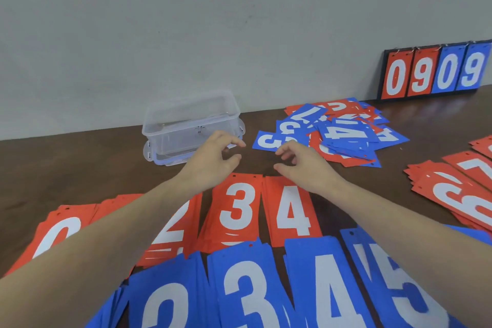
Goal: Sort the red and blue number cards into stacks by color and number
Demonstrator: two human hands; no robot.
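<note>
red and blue number cards (241, 208) with white digits; both grips, left (213, 162) and right (300, 165), loosely spread, empty.

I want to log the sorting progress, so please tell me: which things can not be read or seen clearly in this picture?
Head view only:
- Red stack beside the red 3 stack: its number is partly covered by the left forearm.
- Mixed unsorted pile of red and blue cards: lower cards are hidden by upper ones.
- Blue 5 stack: crossed by the right forearm.
- Clear plastic box: contents are too faint.
</note>
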